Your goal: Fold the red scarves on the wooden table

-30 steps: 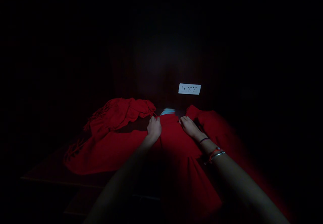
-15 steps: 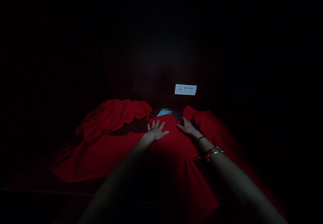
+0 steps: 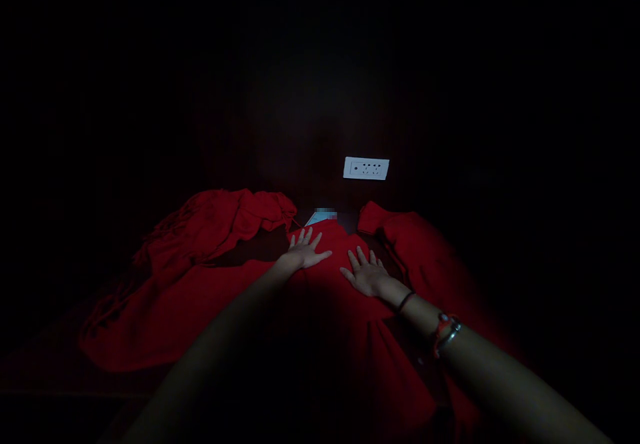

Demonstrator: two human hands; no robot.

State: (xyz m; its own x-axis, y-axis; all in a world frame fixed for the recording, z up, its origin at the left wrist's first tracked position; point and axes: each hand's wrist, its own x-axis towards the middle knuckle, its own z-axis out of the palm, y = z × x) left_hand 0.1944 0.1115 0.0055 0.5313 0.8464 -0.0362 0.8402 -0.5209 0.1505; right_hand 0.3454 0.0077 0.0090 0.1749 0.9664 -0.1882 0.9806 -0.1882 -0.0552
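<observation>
Now resting with left hand (image 3: 303,255) and right hand (image 3: 367,277) alike on the smooth red cloth panel (image 3: 334,284), in the middle of the dark brown counter (image 3: 257,247). A second ago, seen pinching at the far edge of it with both; half a second ago, opened out on the left only, with the right part-curled near that edge. Now opened out on the right as well, and drawn a little back towards the body. To judge by this, gone over from handling the edge to flattening or steadying the surface. Spread wide at the fingers on both sides, with palms down and with nothing gripped; cannot tell how firmly pressed.

Note, to the left, a flat red cloth length (image 3: 145,327) with fringe, and behind it a bunched red fringed cloth (image 3: 220,221). Note, to the right, a loose red cloth fold (image 3: 425,247). Cannot tell whether joined to the panel. See also, just beyond its far edge, a pale blue flat card-like item (image 3: 321,218), and, on the wall, a white rectangular socket plate (image 3: 366,169).
</observation>
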